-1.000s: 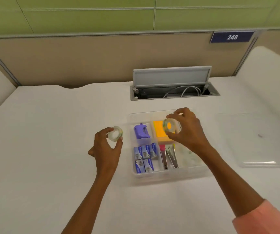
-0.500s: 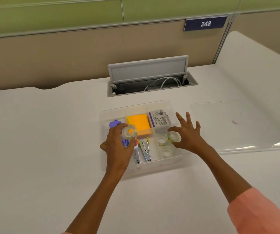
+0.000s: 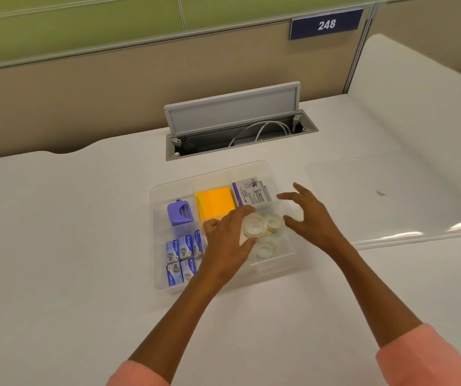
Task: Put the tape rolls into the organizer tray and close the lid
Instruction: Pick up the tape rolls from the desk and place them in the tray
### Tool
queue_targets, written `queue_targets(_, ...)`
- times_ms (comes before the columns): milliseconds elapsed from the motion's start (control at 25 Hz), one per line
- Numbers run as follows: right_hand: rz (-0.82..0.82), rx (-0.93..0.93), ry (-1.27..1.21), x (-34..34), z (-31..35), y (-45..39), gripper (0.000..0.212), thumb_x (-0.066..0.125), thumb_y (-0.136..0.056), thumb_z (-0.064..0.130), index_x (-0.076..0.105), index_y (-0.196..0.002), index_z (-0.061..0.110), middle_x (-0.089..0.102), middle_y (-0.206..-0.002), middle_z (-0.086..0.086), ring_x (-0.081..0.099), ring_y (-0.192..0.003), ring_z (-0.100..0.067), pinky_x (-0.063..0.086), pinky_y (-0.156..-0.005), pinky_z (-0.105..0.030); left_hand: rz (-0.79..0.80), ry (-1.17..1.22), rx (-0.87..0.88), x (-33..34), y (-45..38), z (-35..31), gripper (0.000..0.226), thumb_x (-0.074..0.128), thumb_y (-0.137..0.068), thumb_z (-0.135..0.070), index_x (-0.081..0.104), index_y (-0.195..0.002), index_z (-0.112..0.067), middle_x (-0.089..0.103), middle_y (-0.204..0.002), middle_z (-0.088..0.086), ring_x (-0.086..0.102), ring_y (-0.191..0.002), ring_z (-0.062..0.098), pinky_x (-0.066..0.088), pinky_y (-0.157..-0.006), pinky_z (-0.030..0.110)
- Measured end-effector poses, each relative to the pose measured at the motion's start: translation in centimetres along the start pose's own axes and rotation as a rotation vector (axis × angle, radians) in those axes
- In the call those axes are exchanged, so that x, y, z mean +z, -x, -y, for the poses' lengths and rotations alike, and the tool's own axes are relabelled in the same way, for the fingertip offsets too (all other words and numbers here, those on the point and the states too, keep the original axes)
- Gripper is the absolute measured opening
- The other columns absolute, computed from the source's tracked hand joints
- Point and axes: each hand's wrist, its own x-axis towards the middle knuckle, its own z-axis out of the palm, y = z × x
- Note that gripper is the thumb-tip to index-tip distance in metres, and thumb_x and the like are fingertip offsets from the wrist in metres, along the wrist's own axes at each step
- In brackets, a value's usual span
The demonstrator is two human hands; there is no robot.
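Bright, even overhead light, faint shadows, glare on the clear lid (image 3: 407, 235), wide-angle bowing.

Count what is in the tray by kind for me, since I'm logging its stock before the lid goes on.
Clear tape rolls: 3, one held by the left hand, two lying loose
Blue staple boxes: 5 in view
Orange sticky-note pad: 1
Purple tool: 1
Labelled packet: 1
Total: 11; anything under the hand is hidden.

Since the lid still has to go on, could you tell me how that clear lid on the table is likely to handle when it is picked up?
The clear lid looks thin and broad, so probably light and somewhat flexible. It lies flat on the table, so its edge may be hard to catch.
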Motion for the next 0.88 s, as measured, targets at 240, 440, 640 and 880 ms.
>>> queue_targets(240,-0.203,0.049,-0.258,-1.5,-0.3,2.7,0.029,0.057,-0.082,0.000,0.069,-0.099,0.021,0.063,-0.114,0.000,0.058,-0.104,-0.011,0.049,-0.084,-0.026,0.314,-0.212,0.041,3.6,-1.9,-1.4,0.046,0.067,-0.079,-0.024,0.045,-0.119,-0.029,0.047,-0.133,-0.002,0.026,-0.118,0.023,0.026,-0.101,0.037)
queue_targets(440,-0.261,0.049,-0.278,-1.8,-1.3,3.8,0.031,0.055,-0.082,-0.002,0.070,-0.096,0.021,0.064,-0.109,0.003,0.059,-0.102,-0.009,0.051,-0.082,-0.026,0.396,-0.116,-0.023,4.1,-2.8,-0.7,0.039,0.072,-0.075,-0.025,0.055,-0.111,-0.027,0.060,-0.121,0.000,0.042,-0.117,0.024,0.033,-0.101,0.037)
queue_targets(640,-0.281,0.038,-0.274,-1.9,-2.2,4.6,0.028,0.059,-0.082,-0.001,0.070,-0.096,0.021,0.064,-0.108,0.004,0.060,-0.101,-0.009,0.052,-0.081,-0.025,0.417,-0.153,-0.021,4.1,-3.0,-1.2,0.041,0.070,-0.077,-0.026,0.057,-0.116,-0.028,0.061,-0.121,0.002,0.043,-0.117,0.021,0.032,-0.101,0.034)
queue_targets(880,-0.289,0.259,0.149,-2.8,-4.7,4.3,0.030,0.067,-0.082,0.015,0.060,-0.110,0.014,0.060,-0.108,-0.010,0.059,-0.098,-0.027,0.048,-0.083,-0.037,0.359,0.066,-0.051,2.9,-3.0,-1.6,0.041,0.072,-0.073,-0.009,0.063,-0.111,-0.020,0.067,-0.113,0.002,0.060,-0.100,0.009,0.047,-0.082,0.017)
